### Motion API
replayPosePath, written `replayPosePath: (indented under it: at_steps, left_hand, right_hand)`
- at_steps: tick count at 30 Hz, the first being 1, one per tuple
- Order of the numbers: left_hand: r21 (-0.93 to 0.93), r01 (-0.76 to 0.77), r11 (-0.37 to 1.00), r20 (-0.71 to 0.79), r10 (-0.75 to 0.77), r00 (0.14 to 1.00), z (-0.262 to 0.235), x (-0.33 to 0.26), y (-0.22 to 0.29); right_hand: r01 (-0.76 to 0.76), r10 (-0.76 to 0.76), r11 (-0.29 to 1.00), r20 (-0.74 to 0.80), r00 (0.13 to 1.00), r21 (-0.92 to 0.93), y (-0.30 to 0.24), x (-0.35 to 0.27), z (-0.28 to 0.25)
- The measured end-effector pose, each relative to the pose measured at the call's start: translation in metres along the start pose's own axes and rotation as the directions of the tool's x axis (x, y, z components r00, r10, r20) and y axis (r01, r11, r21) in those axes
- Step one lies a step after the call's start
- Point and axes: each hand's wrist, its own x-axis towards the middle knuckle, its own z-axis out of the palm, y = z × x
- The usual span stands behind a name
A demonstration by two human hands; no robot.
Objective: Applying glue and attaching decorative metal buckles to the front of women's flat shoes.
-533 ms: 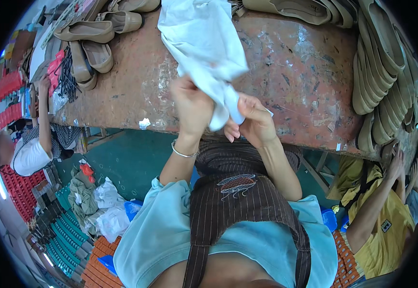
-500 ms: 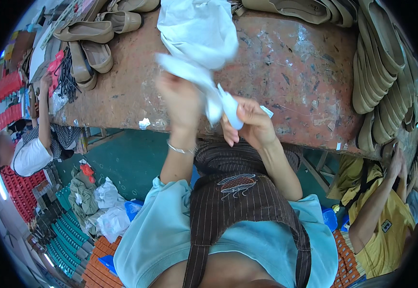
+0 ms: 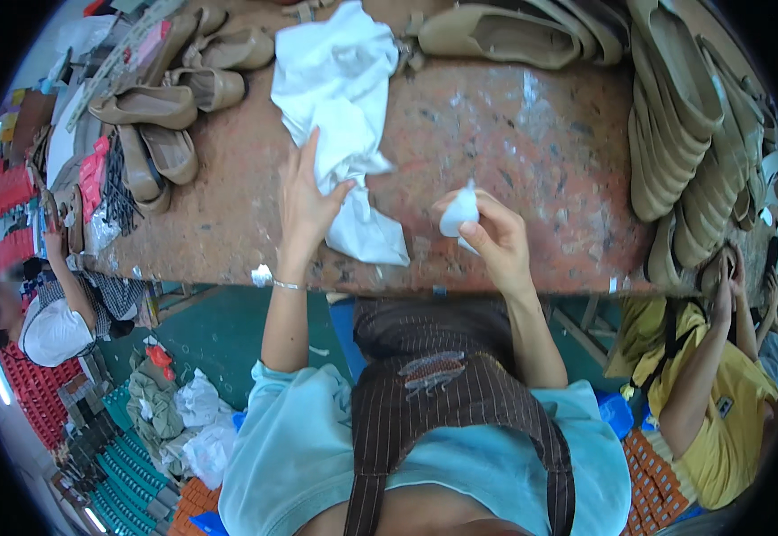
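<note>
Left hand (image 3: 310, 207) spreads against the white cloth (image 3: 340, 76); right hand (image 3: 502, 239) holds a white bottle (image 3: 458, 214) between thumb and fingers

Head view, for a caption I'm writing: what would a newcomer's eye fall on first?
Probably the crumpled white cloth on the worn brown table, left of centre, with the left hand spread at its edge. To its right, the right hand holds a small white bottle. Next, likely the tan shoes packed along the table's right end.
</note>
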Motion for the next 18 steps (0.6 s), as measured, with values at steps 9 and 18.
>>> replayPosePath:
  at_steps: [9, 18]
  left_hand:
    - [-0.622, 0.381, 0.684, 0.526, 0.004, 0.851, -0.100, 0.093, -0.034]
    - [-0.653, 0.201, 0.730, 0.019, -0.249, 0.968, -0.179, 0.309, -0.077]
  right_hand:
    - [-0.086, -0.254, 0.697, -0.357, 0.899, -0.712, 0.023, 0.003, -0.067]
    - [-0.124, -0.266, 0.679, -0.399, 0.877, -0.724, 0.028, 0.002, -0.070]
